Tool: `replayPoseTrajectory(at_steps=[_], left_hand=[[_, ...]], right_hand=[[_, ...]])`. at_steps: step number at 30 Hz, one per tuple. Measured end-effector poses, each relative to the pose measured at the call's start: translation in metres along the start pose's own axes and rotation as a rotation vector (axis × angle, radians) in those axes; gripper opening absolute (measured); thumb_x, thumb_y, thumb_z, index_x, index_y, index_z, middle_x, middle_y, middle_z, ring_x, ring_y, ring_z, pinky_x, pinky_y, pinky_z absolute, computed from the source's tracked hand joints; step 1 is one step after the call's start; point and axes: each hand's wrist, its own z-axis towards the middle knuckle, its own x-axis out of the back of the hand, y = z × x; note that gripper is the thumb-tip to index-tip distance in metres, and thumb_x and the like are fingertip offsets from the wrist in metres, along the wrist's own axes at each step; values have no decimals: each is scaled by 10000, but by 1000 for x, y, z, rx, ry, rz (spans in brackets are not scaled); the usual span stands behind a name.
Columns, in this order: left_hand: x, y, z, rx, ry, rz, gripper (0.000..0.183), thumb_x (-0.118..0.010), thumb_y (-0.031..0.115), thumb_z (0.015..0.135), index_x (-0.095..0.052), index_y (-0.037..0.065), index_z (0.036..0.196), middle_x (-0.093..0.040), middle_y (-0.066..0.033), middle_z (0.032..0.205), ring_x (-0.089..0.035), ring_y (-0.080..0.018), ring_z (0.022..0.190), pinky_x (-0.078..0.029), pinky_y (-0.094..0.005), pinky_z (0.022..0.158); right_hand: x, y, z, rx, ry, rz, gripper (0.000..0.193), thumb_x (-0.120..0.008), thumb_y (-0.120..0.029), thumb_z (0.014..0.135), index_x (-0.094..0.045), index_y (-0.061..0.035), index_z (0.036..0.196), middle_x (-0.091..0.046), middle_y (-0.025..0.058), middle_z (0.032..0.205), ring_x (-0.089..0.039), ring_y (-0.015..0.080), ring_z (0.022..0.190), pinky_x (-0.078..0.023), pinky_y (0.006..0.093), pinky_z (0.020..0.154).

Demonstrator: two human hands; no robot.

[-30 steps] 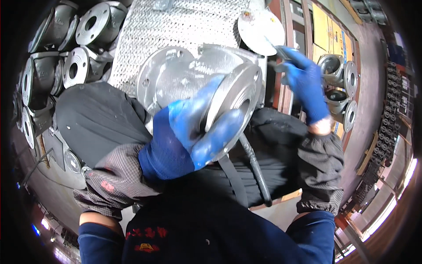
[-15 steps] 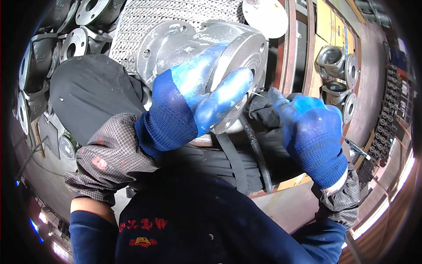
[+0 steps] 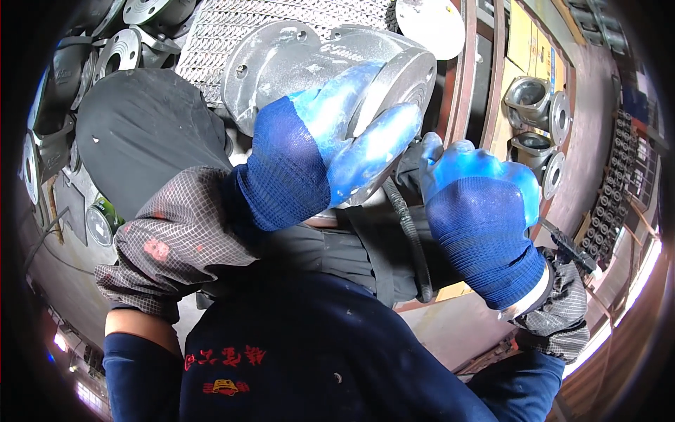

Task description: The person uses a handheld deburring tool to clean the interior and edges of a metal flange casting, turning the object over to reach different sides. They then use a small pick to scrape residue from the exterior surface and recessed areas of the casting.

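Observation:
A grey cast-metal valve body with round flanges lies in front of me, chalk-like writing on its top. My left hand, in a blue coated glove, grips its right-hand flange, the thumb lying across the flange face. Close to the right of that flange is my right hand, gloved the same way, its fingers closed round a slim dark tool. Only the tool's rear end shows behind the hand; its front end is hidden.
Several flanged castings are stacked at the left, and more castings stand on cardboard at the right. A metal mesh surface and a white disc lie beyond the valve body. A dark ribbed hose runs below the flange.
The valve body and my left hand have shifted slightly right. My right hand has moved a little left, and the thin shaft seen at the flange earlier is out of sight.

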Motion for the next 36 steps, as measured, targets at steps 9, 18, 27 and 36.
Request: replayPoseTrajectory(at_steps=[9,18,27,36], left_hand=[[2,9,2,11,-15,34,372,-668,167,870,-592,-24,1179,-664,-164,1033,-667,-223,916,-531,-325,797],[-6,-9,-3,-274,76,308,401,-704,219,750,-664,183,1148,-613,-172,1100,-671,-267,739,-543,-345,576],[-8,-14,-5,-244,75,179,409,-714,224,733,-668,167,1136,-615,-163,1083,-673,-265,753,-542,-339,578],[1,7,0,-50,-13,112,367,-678,172,828,-617,36,1164,-651,-160,1057,-663,-227,871,-533,-325,738]], right_hand=[[-2,-6,-1,9,184,-38,150,-551,-187,864,-627,-80,936,-539,59,705,-607,192,540,-430,337,404],[-5,-10,-3,-43,84,115,273,-571,-164,817,-594,4,1032,-562,128,796,-605,233,695,-454,375,495],[-3,-10,-3,-14,97,73,244,-570,-174,850,-625,-45,1050,-528,72,758,-579,167,575,-422,329,418],[1,-8,-3,-7,116,-33,224,-570,-153,839,-623,-57,1034,-500,49,732,-574,169,577,-413,346,411]])
